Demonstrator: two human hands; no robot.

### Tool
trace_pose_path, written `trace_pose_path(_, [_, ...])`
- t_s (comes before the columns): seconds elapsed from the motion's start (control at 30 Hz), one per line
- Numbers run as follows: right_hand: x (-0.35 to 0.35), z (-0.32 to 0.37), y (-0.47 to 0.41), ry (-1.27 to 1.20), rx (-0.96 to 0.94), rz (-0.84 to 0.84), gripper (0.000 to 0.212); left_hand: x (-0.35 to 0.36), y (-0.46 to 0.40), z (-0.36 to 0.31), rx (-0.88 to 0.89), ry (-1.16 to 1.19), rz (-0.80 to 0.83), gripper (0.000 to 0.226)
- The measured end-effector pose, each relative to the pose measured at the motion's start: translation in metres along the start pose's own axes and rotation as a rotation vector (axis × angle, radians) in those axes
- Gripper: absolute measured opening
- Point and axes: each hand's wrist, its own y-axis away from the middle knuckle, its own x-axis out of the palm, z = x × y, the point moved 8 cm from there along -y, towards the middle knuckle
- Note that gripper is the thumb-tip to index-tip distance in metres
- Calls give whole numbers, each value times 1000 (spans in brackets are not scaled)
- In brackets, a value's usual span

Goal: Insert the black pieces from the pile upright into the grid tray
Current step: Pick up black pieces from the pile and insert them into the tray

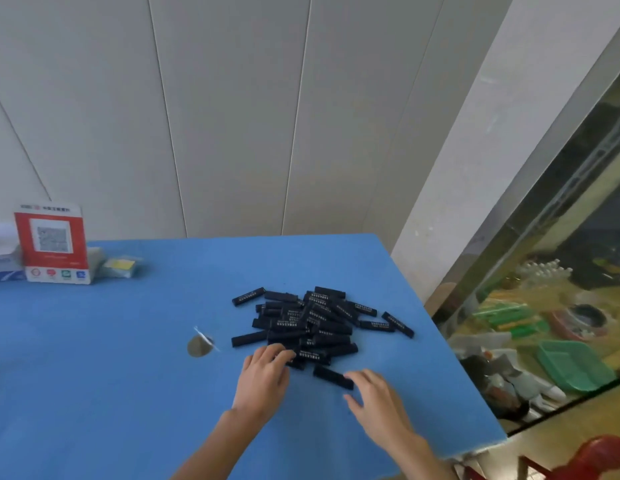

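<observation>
A red QR-code sign (51, 244) stands at the far left of the blue table (94, 358), a yellow pad (121, 267) beside it and a round silvery disc (199, 345) near the pile of black pieces (312, 320). The pieces are slim black bars with white lettering, heaped mid-table. The left hand (265, 379) curls its fingers on the pile's near edge. The right hand (374, 393), fingers spread, touches a stray black piece (332, 376).

A blue table (111, 358) stands against a pale panelled wall (215, 116) with dark vertical seams. Right of the hands a white pillar (474, 168) rises beside a glass case (561, 271) of cluttered goods. A red chair (592, 455) shows at the near right corner. Light is soft and even.
</observation>
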Motion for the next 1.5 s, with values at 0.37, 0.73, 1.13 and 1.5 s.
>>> trace_pose_path(0.37, [12,-13,-39,58,-267,86,30,11,4,2,-112,-76,-22,44])
trace_pose_path(0.73, [-4,-34,-48,-134,-344,128,21,17,39,-22,-473,-111,124,22])
trace_pose_path(1.13, [-63,1,-24,-752,-352,119,19,-34,63,-90,-641,239,-220,39])
trace_pose_path(1.5, [-82,99,2,-954,-428,60,20,-104,102,-76,-713,413,-399,52])
